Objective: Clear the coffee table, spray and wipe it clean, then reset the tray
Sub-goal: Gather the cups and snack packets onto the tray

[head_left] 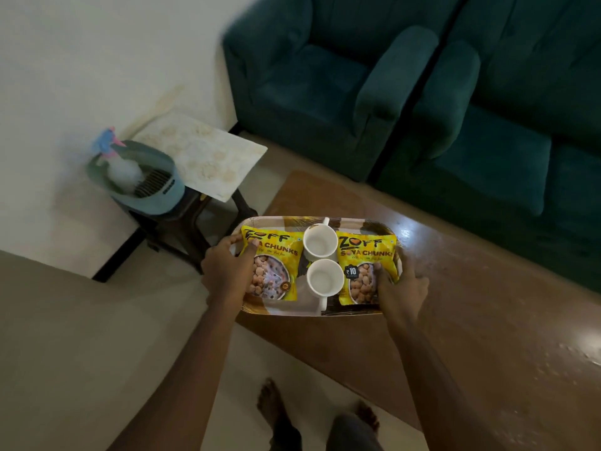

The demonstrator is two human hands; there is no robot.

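One oval patterned tray (292, 307), two yellow soya-chunk packets (279, 255) (366, 252) and two white ceramic cups (320, 242) (325, 278) are in view. There is also one brown wooden coffee table (471, 304), one dark plastic stool (175, 222), one grey-blue plastic basket (162, 196), one clear spray bottle (125, 172) and two dark green upholstered seats (325, 76) (520, 125).
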